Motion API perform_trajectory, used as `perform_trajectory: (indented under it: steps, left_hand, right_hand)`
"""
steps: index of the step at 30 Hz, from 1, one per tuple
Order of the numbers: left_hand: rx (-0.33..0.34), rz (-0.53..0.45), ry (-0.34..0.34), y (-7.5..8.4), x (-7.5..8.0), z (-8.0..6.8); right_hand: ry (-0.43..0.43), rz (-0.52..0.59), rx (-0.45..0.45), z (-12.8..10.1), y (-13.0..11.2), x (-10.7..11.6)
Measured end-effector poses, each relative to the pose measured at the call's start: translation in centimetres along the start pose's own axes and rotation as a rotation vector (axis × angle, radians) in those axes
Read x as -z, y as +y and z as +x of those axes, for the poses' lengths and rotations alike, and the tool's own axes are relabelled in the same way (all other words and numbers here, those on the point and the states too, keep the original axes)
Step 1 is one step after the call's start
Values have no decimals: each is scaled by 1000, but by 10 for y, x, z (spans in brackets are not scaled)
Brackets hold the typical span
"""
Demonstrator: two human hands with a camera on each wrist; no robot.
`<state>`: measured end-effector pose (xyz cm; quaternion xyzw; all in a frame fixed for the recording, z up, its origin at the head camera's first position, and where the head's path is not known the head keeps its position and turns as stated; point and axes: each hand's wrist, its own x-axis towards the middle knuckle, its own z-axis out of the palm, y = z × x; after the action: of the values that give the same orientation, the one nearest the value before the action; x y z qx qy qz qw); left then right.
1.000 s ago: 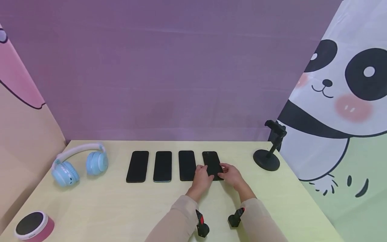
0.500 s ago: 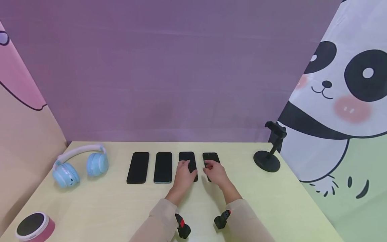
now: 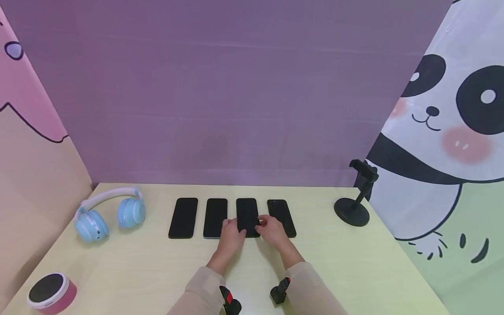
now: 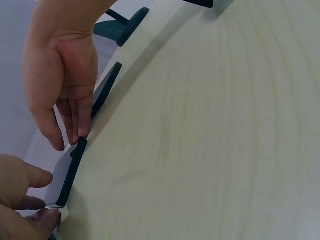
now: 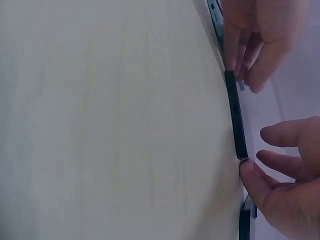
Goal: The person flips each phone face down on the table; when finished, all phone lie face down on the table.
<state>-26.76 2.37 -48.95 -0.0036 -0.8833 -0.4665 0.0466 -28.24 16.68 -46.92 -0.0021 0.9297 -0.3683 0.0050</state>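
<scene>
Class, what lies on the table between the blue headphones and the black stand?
Between the headphones and the stand, the head view shows a row of four dark phones, with the left hand and right hand touching the third phone from the left.

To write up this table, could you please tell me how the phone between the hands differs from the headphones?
The phone is black; the headphones are mostly light blue. The phone is a flat slab; the headphones have an arched band and two round cups. The left hand and right hand touch the phone; neither touches the headphones. Both things lie on the table.
</scene>
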Motion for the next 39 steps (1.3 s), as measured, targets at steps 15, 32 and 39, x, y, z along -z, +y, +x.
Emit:
perform_trajectory:
  steps: [15,32,39]
  left_hand:
    - [-14,9,-8,-3,-7,2]
    - [-21,-10,-28,1,-8,4]
    - [-63,-23,-45,-1,-7,4]
  right_hand:
    - [45,238,-129,-4,-8,0]
    - [-42,529,-29,5,5,15]
    - [-60,602,-39,4,2,18]
